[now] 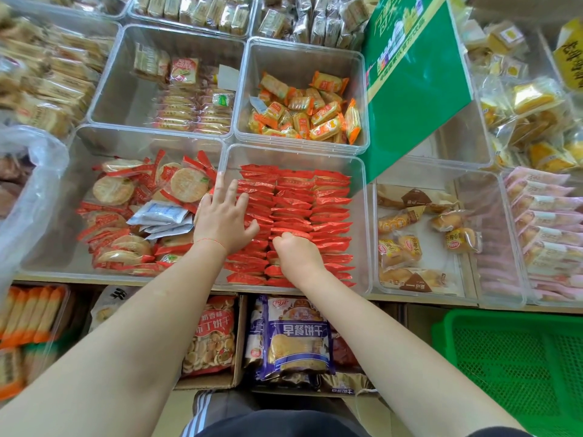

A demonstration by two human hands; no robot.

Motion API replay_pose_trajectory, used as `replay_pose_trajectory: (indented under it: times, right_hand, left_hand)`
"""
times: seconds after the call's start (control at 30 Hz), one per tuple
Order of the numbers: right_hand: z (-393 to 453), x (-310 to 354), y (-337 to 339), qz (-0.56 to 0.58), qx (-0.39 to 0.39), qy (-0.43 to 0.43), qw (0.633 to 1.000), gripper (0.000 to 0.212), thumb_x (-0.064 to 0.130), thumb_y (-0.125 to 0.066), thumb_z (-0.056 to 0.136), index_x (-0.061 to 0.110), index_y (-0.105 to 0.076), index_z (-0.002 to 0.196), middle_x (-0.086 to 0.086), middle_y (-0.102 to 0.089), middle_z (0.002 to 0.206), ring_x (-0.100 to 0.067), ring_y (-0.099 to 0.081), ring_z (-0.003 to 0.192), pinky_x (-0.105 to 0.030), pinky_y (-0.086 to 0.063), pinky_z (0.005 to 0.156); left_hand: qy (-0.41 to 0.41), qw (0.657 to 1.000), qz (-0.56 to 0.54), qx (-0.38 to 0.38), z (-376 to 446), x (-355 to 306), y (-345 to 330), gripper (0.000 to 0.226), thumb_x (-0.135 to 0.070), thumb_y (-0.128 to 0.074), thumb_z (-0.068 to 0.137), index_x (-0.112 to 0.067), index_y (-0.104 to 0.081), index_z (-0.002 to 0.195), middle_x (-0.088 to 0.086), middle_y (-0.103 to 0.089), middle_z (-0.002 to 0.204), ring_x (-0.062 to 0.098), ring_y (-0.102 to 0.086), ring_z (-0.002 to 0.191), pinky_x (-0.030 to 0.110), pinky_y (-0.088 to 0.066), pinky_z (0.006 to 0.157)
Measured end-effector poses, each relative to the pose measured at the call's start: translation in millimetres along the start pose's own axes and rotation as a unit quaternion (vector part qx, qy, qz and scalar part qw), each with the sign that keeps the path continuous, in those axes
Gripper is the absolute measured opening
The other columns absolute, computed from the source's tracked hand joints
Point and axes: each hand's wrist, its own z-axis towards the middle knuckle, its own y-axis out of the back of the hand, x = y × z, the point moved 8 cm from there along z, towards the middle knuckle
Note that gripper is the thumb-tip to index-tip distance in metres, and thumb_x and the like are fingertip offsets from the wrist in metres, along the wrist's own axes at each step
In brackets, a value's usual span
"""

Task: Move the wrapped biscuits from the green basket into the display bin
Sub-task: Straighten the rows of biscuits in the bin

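Note:
A clear display bin (359, 222) at the middle front holds three neat rows of red wrapped biscuits (328, 203). My left hand (225, 216) lies flat with spread fingers on the left row, pressing the packets. My right hand (295, 252) is in the middle row near the front, fingers curled down onto a red packet; the fingertips are hidden among the wrappers. The green basket (511, 367) stands at the lower right, below the shelf; the part in view shows only its mesh bottom.
Clear bins surround the display bin: round rice crackers (186, 184) to the left, orange packets (315, 111) behind, small cakes (400, 247) to the right. A green card sign (416, 89) leans at the back right. Boxes with bagged biscuits (296, 339) sit below the shelf edge.

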Motion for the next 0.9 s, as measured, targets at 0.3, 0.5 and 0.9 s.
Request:
replay_pose_trajectory:
  times: [0.3,0.5,0.9]
  right_hand:
    - [6,-25,20,0.027,-0.136,-0.007,0.990,0.015,0.023,-0.054,0.096,0.010,-0.058,0.101,-0.006,-0.059,0.096,-0.030,-0.062,0.083,-0.035,-0.044,0.056]
    - [27,-35,39,0.060,-0.168,-0.025,0.984,0.021,0.027,-0.050,0.095,0.010,-0.061,0.095,-0.003,-0.056,0.091,-0.026,-0.060,0.080,-0.031,-0.041,0.057]
    - [51,-65,45,0.036,-0.182,-0.077,0.980,0.053,0.034,-0.039,0.100,0.013,-0.038,0.149,-0.009,-0.040,0.153,-0.025,-0.030,0.144,-0.044,-0.021,0.116]
  left_hand:
    - [0.002,1.000,0.010,0.004,0,-1,1,0.074,-0.060,-0.030,0.085,-0.015,-0.041,0.142,0.013,-0.026,0.158,0.036,0.005,0.149,0.050,-0.032,0.108]
    - [0.001,1.000,0.003,0.000,0,0,0,0.074,-0.060,-0.029,0.085,-0.015,-0.039,0.144,0.013,-0.027,0.158,0.035,0.006,0.149,0.050,-0.032,0.109]
    - [0.002,1.000,-0.008,0.001,0,-1,2,0.069,-0.058,-0.033,0.085,-0.015,-0.044,0.138,0.014,-0.030,0.156,0.034,0.005,0.149,0.050,-0.030,0.110]
